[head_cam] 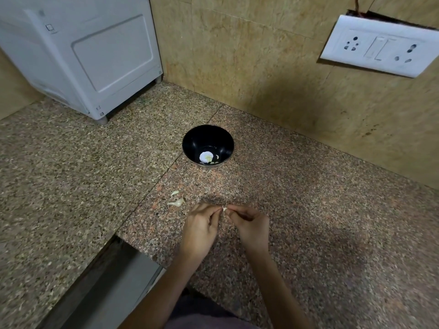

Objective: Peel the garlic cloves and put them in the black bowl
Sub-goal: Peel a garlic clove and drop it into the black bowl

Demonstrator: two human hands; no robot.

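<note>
Both hands pinch one garlic clove (224, 208) between them, left hand (200, 227) and right hand (251, 224) just above the counter (308, 198); black bowl (190, 141) beyond holds peeled cloves; two loose cloves (177, 202) lie near the left hand

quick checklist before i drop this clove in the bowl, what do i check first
1. Clove pinched between left hand and right hand: ok.
2. Clove fully peeled: cannot tell, too small and partly hidden by fingertips.
3. Black bowl upright on the counter: ok.
4. Room in the bowl: ok, only a few peeled cloves lie at the bottom.
5. Way from hands to bowl free of things: ok.
6. Loose garlic pieces dealt with: not ok, they lie left of the hands.
</note>
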